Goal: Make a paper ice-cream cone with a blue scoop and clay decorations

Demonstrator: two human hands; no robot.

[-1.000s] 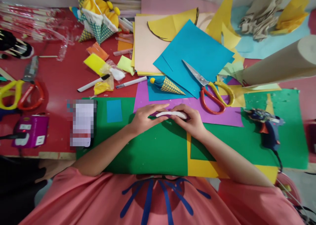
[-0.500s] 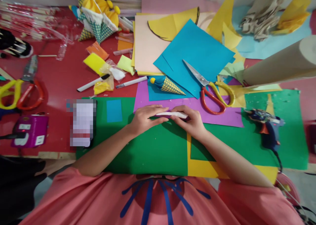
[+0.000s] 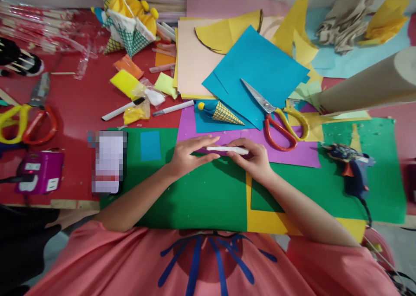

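A thin white strip (image 3: pixel 218 148), which looks like soft modelling clay, is held level above the purple and green sheets. My right hand (image 3: pixel 255 159) pinches its right part between thumb and fingers. Around the left end, my left hand (image 3: pixel 186 156) has its thumb and fingers spread apart, with a gap above and below the strip; whether it touches the palm side I cannot tell. Just beyond the hands lies a small cone (image 3: pixel 225 114) of yellow checked material with a blue top and yellow ball. Scissors (image 3: pixel 276 118) with red and yellow handles rest to its right.
A glue gun (image 3: pixel 355 170) lies at right on the green sheet (image 3: pixel 201 200). A phone (image 3: pixel 108 161), a purple box (image 3: pixel 40 172) and more scissors (image 3: pixel 32 114) are at left. Clay packets (image 3: pixel 125 83), markers (image 3: pixel 173 108), a blue sheet (image 3: pixel 250 70) and a paper roll (image 3: pixel 367 81) lie behind.
My left hand's fingers and thumb have parted more, and the hand has shifted slightly left. The white strip and my right hand have moved a little to the right.
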